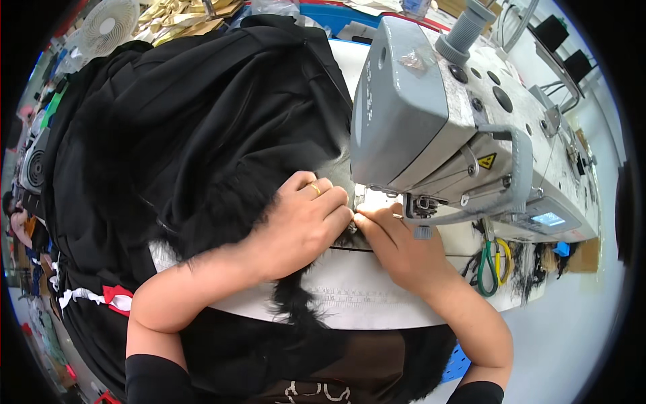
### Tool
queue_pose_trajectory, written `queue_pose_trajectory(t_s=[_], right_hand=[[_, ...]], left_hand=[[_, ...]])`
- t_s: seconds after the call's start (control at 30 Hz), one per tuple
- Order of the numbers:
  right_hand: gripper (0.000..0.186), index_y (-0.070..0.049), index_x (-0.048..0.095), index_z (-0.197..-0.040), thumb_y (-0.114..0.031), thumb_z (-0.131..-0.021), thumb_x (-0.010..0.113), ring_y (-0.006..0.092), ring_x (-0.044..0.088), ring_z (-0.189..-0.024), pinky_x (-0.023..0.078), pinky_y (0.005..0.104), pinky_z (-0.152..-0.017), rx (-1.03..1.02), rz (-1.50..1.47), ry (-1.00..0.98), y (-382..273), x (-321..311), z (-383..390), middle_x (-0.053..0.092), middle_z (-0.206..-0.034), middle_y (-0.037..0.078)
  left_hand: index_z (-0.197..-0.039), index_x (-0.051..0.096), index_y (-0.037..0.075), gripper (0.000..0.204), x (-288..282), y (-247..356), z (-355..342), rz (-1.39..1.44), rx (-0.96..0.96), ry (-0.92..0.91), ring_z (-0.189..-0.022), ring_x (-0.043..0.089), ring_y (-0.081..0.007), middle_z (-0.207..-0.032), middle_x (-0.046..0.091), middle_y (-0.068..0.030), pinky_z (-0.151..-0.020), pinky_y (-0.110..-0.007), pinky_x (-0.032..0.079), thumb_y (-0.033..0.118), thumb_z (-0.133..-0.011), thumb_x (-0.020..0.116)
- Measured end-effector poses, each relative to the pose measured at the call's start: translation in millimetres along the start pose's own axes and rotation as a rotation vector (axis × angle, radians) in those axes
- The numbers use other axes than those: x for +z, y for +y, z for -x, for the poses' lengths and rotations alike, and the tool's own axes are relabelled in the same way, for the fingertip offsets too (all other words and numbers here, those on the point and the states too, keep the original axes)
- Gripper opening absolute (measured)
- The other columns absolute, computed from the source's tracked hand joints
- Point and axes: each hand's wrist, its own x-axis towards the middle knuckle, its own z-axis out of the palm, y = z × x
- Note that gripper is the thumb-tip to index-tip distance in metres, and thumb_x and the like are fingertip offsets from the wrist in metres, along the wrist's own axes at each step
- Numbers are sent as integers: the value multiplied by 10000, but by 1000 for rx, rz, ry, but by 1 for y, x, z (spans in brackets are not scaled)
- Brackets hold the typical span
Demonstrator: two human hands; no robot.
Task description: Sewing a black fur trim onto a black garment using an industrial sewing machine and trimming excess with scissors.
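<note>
A large black garment with a fur trim point(222, 202) lies heaped to the left of a grey-and-white sewing machine point(410, 114). My left hand point(306, 219), a ring on one finger, is closed on the garment's furry edge just left of the needle area. Beneath the machine head, my right hand point(404, 249) has its fingers bent and pressed together, almost touching the left fingertips. A small shiny bit shows between the two hands, too small to name. What the right fingertips pinch is hidden, and so is the needle tip.
Green-handled scissors point(487, 269) and a yellow-handled pair point(503, 261) lie right of my right hand, beside black fur scraps point(528, 269). A printed ruler scale point(350, 296) runs along the white table's front. A white fan point(108, 27) stands at the back left.
</note>
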Motion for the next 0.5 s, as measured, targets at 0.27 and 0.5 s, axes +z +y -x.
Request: queue_pose_trajectory(t_s=[0.27, 0.5], right_hand=[[378, -100, 737, -1226, -140, -854, 689, 207, 715, -946, 571, 344, -726, -35, -153, 68, 15, 4, 1, 675, -1135, -2], [456, -53, 710, -1294, -150, -859, 805, 234, 722, -977, 597, 373, -731, 55, -306, 3, 1, -2, 10, 696, -1192, 60]], left_hand=[[-973, 745, -33, 251, -8, 29, 3, -105, 49, -24, -917, 582, -247, -972, 605, -89, -759, -365, 492, 126, -789, 684], [-917, 757, -31, 244, -12, 38, 4, -215, 55, -123, -961, 573, -257, -998, 607, -105, -767, -357, 467, 161, -783, 688]])
